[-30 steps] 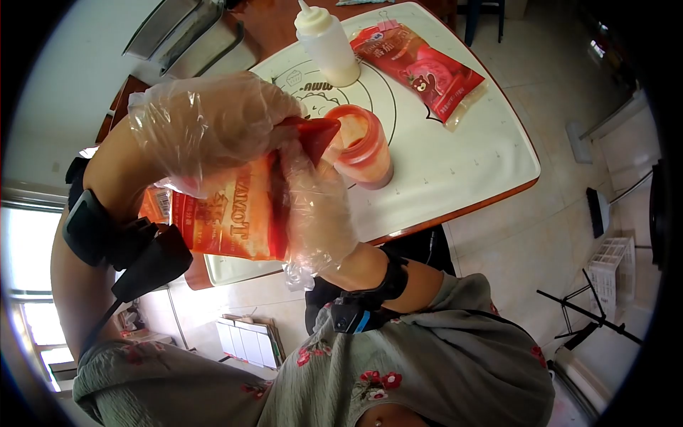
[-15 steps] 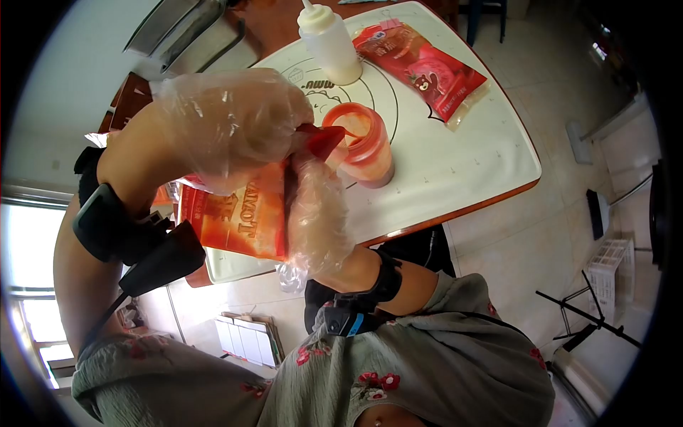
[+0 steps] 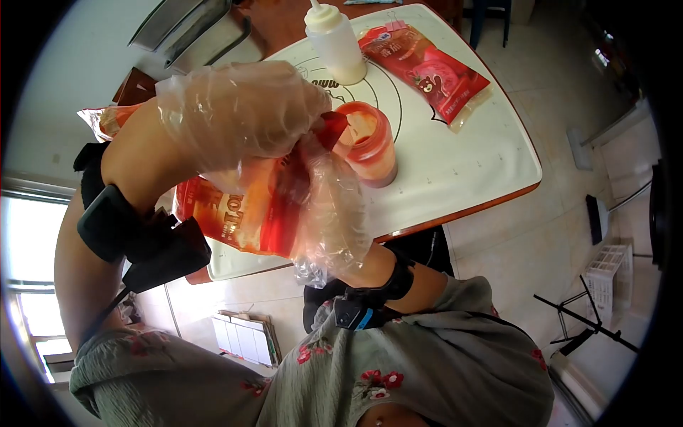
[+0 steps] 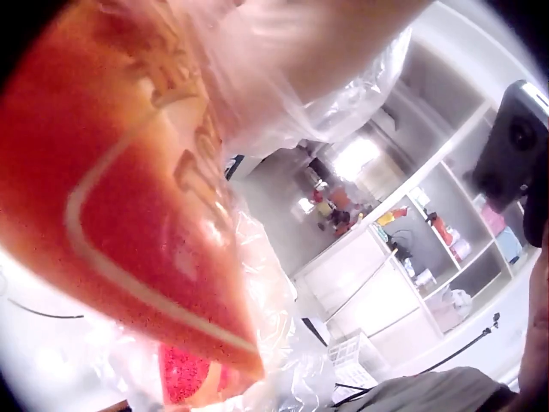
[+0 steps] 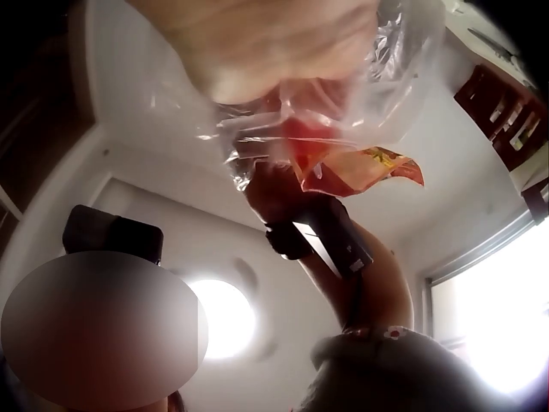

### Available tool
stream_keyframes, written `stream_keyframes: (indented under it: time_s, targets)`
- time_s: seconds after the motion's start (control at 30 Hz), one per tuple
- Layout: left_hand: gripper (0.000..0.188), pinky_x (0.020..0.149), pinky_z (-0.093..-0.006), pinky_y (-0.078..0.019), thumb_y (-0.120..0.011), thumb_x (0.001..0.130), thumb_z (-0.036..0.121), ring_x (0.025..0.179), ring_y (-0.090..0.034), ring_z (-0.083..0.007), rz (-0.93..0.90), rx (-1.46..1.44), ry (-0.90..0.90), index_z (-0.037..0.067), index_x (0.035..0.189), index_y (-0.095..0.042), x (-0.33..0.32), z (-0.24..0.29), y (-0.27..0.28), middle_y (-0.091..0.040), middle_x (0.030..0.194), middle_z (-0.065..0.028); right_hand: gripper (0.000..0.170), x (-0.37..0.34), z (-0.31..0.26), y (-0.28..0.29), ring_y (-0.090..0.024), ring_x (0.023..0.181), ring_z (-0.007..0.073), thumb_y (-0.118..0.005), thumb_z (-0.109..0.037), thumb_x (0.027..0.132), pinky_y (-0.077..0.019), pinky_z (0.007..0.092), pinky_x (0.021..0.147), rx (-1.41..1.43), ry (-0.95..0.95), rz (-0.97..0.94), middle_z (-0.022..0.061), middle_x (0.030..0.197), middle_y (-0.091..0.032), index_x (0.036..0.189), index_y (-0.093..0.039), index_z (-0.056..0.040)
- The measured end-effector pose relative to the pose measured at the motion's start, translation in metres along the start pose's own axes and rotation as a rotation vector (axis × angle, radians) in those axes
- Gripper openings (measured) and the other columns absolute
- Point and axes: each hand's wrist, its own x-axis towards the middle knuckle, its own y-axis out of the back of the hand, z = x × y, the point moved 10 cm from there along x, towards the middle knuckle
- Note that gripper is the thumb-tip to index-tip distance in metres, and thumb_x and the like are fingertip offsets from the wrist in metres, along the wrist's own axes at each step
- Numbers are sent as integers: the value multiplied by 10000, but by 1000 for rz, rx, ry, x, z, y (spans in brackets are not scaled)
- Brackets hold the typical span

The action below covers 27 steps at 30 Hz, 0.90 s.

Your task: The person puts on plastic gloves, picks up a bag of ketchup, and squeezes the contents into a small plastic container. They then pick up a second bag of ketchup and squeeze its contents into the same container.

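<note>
You hold the red pouch tilted, its folded red mouth right by the rim of the open jar, which is smeared red inside. Your left hand, in clear plastic, is curled round the pouch's top; your gloved right hand grips it near the mouth. Beyond the jar, the squeeze bottle stands and a red packet lies on the white mat covering the counter.

A tilted red pouch holds its corner, apparently, against the mouth of an upright, red-smeared open jar.
</note>
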Motion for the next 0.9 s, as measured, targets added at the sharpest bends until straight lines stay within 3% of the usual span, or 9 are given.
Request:
stream_keyframes:
  time_s: [0.1,0.17,0.3,0.4,0.47,0.57,0.77,0.9]
  targets:
    - [376,813,-349,-489,-752,628,83,894,-586,-286,-37,-24,-19,25,958,-583,3,-2,-5,-613,861,-113,208,-3,-9,-5,-536,731,74,-467,-238,985,-479,234,672,20,55,63,-6,868,-562,1118,-488,-79]
    - [387,816,-347,-487,-759,619,81,889,-584,-290,-24,-19,-90,24,958,-581,3,-1,-8,-613,864,-116,200,-1,-9,-3,-536,716,75,-463,-231,987,-480,238,668,-9,88,-32,-3,868,-562,1112,-486,-75]
    - [288,812,-356,-490,-698,709,99,884,-591,-300,-99,-131,-14,23,967,-596,10,-8,-13,-620,867,-134,205,0,-12,-7,-546,697,82,-468,-243,986,-488,243,679,5,165,-131,9,868,-568,1091,-485,-68]
    - [204,803,-363,-497,-637,779,116,877,-604,-306,-56,-165,28,17,954,-609,9,-14,-14,-626,872,-151,208,-3,-8,2,-563,688,97,-469,-249,983,-497,250,681,29,81,113,24,865,-574,1067,-491,-61]
    - [183,798,-365,-500,-602,812,129,873,-611,-305,-94,-224,61,11,952,-617,9,-17,-17,-630,878,-161,212,-2,-7,5,-571,708,101,-468,-252,980,-498,252,677,2,54,74,30,864,-576,1061,-496,-57]
    - [183,751,-349,-517,-641,774,116,807,-624,-295,94,-93,-39,-2,915,-633,6,-1,4,-641,837,-164,179,-5,-9,7,-564,746,124,-485,-218,938,-486,273,724,-46,50,120,35,878,-569,1005,-539,-60]
    - [197,636,-327,-526,-722,655,76,669,-624,-282,-38,-116,-29,-8,821,-657,19,-3,-8,-647,739,-154,176,-9,-15,9,-579,791,148,-502,-200,906,-486,292,751,-81,78,187,54,918,-572,980,-559,-51]
    - [214,623,-334,-514,-736,642,98,654,-617,-279,-119,-168,-9,1,817,-663,24,-3,-9,-646,733,-154,198,-7,-14,13,-602,853,159,-496,-202,902,-490,300,763,-121,61,180,70,930,-573,991,-555,-35]
